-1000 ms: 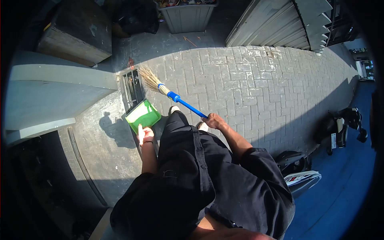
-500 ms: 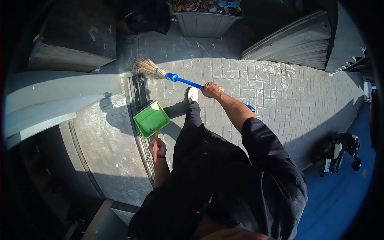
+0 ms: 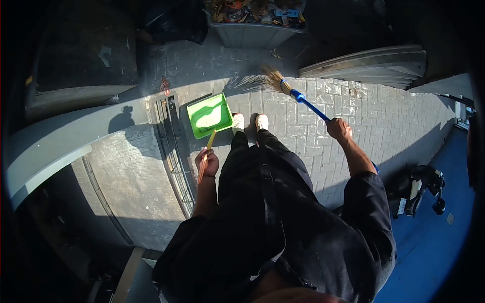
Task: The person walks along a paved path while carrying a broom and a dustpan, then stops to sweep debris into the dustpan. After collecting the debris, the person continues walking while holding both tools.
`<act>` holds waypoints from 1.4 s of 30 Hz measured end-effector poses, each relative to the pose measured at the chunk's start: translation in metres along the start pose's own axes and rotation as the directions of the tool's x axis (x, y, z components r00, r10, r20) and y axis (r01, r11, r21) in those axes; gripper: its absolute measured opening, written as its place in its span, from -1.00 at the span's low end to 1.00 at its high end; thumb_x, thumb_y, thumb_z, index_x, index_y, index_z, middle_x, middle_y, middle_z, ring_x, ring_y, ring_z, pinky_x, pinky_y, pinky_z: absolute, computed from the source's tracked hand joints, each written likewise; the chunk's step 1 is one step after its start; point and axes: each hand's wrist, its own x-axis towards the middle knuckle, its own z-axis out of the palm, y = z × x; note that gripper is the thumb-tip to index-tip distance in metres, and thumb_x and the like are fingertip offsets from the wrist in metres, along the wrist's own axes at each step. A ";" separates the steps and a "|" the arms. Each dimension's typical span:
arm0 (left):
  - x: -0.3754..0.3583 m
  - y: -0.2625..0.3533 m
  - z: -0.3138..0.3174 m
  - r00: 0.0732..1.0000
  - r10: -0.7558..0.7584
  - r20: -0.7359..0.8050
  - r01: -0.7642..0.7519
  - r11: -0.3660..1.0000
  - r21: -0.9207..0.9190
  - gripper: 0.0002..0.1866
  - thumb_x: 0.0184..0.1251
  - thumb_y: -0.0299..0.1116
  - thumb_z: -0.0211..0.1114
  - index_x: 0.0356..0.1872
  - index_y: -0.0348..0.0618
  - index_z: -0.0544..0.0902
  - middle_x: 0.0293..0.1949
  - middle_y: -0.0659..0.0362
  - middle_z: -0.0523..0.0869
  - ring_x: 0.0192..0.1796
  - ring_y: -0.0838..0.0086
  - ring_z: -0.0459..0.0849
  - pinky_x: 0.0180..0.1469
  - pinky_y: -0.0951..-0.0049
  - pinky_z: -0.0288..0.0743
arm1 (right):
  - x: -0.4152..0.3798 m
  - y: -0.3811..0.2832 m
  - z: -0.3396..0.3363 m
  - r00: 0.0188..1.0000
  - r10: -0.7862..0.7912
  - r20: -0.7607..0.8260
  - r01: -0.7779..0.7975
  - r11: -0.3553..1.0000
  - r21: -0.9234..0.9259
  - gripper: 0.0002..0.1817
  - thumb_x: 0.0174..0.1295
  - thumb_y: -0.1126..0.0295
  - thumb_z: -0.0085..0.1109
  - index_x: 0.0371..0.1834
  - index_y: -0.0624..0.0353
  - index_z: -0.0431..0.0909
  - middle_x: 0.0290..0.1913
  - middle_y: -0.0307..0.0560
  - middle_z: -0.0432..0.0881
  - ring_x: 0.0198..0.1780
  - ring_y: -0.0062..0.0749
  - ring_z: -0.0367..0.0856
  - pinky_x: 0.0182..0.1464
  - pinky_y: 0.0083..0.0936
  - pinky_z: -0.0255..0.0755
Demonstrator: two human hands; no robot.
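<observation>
My right hand [image 3: 340,130] is wrapped round the blue handle of a broom [image 3: 297,96], out to the right of my feet. The broom's straw bristles point up and left, close over the paving, with their tips smeared by motion. Down at the left, my left hand [image 3: 207,162] grips the thin wooden handle of a bright green dustpan [image 3: 210,115]. The pan lies beside my white shoes [image 3: 238,122], its inside partly in sunlight and partly in shadow.
A long metal drain grate [image 3: 174,146] runs along the left. At the top stands a grey bin [image 3: 252,35] heaped with rubbish, with a black bag [image 3: 177,22] beside it. Corrugated panels [image 3: 369,63] lean at upper right. A motorbike [image 3: 417,189] stands on blue floor at right.
The broom and my right hand have swung to the right, away from the grate. The dustpan has moved up and right. Both shoes now show side by side.
</observation>
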 end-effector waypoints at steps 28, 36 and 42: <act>-0.031 -0.052 0.034 0.914 0.405 0.028 -0.405 0.914 -0.012 -0.90 0.21 -0.64 -0.01 -0.45 -0.26 0.28 -0.68 0.30 0.26 -0.66 0.64 0.25 -0.63 0.69 0.25 | 0.125 -0.019 -0.112 0.950 -0.257 -0.180 0.135 0.852 -0.505 -0.86 0.05 0.33 0.07 -0.37 0.02 0.61 -0.18 -0.06 0.59 -0.14 -0.32 0.59 -0.47 -0.33 0.45; -0.036 -0.035 0.020 0.917 0.399 0.001 -0.399 0.917 -0.014 -0.92 0.21 -0.64 0.00 -0.43 -0.30 0.29 -0.70 0.30 0.27 -0.68 0.61 0.29 -0.60 0.69 0.35 | 0.066 -0.051 -0.075 0.074 -0.819 -0.569 0.259 0.567 -0.782 -0.81 -0.07 0.34 0.10 -0.42 0.22 0.51 -0.51 -0.14 0.40 -0.41 -0.35 0.38 -0.45 -0.36 0.27; -0.049 -0.050 0.015 0.927 0.363 0.088 -0.362 0.932 -0.027 -0.87 0.18 -0.61 0.05 -0.43 -0.25 0.27 -0.63 0.29 0.27 -0.62 0.63 0.29 -0.56 0.72 0.32 | 0.074 -0.133 -0.055 0.598 -0.740 -0.308 0.503 0.646 -0.575 -0.71 0.17 0.36 -0.09 -0.15 0.32 0.48 -0.41 -0.03 0.62 -0.43 -0.33 0.62 -0.42 -0.37 0.40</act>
